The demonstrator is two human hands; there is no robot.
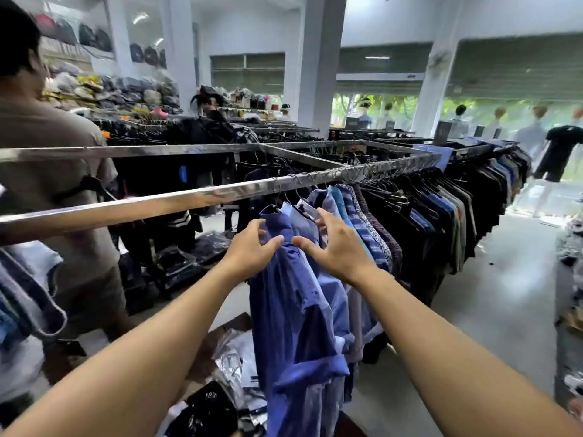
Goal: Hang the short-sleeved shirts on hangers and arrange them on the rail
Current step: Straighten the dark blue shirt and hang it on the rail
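Now, from the head view, I see my left hand (249, 247) curled on the shoulder of the dark blue shirt (293, 310), pinching the cloth. That shirt hangs under the rail (157, 203), near its middle. My right hand (334, 247) is just beside it, fingers spread and bent, tips touching the light blue shirt (301, 216) next along the rail. Another person (47, 152) stands behind the rail. Shiny bags (227, 357) lie on the floor below the rail.

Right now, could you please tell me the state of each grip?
Left grip: holds the blue shirt.
Right grip: open, touching the pale shirt.
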